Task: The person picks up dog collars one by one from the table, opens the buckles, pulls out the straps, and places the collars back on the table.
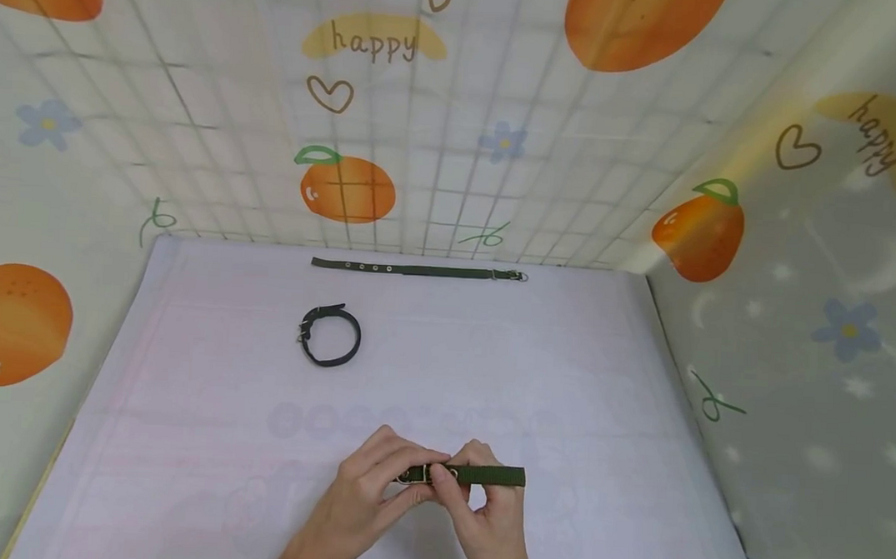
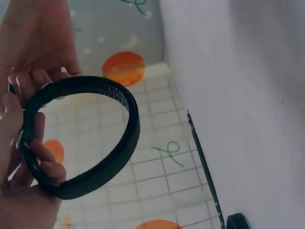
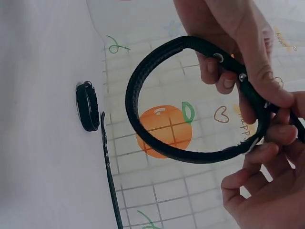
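A dark green webbing collar (image 1: 495,475) with metal eyelets and a buckle is held in both hands, low in the head view. It is looped into a ring, which the left wrist view shows as one round band (image 2: 128,138). My left hand (image 1: 371,485) pinches it around the metal buckle (image 1: 426,474). My right hand (image 1: 486,515) pinches the strap just right of the buckle, with thumb on top; the strap's end sticks out to the right. In the right wrist view, fingers of both hands meet at the overlapped strap, and partly hide the buckle.
A black buckled collar (image 1: 357,334) lies as a ring on the white tabletop (image 1: 565,360). Behind it, a straight green collar (image 1: 441,272) with eyelets lies along the far edge. A grid-patterned backdrop (image 1: 439,129) printed with oranges rises behind, and a side sheet (image 1: 803,395) stands at right.
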A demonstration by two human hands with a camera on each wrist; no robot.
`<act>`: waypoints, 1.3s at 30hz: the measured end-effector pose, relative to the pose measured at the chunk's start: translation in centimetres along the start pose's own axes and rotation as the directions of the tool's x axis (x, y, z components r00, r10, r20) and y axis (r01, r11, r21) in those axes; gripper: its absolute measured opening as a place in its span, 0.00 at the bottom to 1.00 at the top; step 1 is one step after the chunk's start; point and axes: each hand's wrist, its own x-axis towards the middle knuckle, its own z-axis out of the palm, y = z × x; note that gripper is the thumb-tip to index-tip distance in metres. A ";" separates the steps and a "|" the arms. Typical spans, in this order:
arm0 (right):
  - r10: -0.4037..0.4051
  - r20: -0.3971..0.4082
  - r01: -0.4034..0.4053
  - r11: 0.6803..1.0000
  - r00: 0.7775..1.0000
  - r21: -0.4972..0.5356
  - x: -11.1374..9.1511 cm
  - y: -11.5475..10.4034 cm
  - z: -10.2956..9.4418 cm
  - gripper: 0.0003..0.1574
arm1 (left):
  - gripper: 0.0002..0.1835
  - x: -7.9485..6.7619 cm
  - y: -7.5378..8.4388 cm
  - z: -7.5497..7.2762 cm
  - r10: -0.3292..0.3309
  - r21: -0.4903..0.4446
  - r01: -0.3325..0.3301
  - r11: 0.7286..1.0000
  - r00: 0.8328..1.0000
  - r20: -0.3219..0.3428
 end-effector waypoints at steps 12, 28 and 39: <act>0.030 -0.021 -0.028 0.993 0.999 0.111 0.2 -0.3 -0.1 0.21 | 0.18 0.1 0.2 0.1 -0.043 -0.061 0.042 0.997 0.999 -0.022; 0.029 -0.009 -0.025 0.961 1.000 0.276 0.1 -0.1 0.2 0.18 | 0.16 0.3 0.1 0.6 -0.082 -0.164 0.066 0.984 0.992 -0.096; 0.063 0.089 -0.085 0.959 0.994 0.271 0.2 -0.5 0.0 0.19 | 0.17 0.0 0.2 0.1 -0.172 -0.275 0.137 0.952 0.979 -0.108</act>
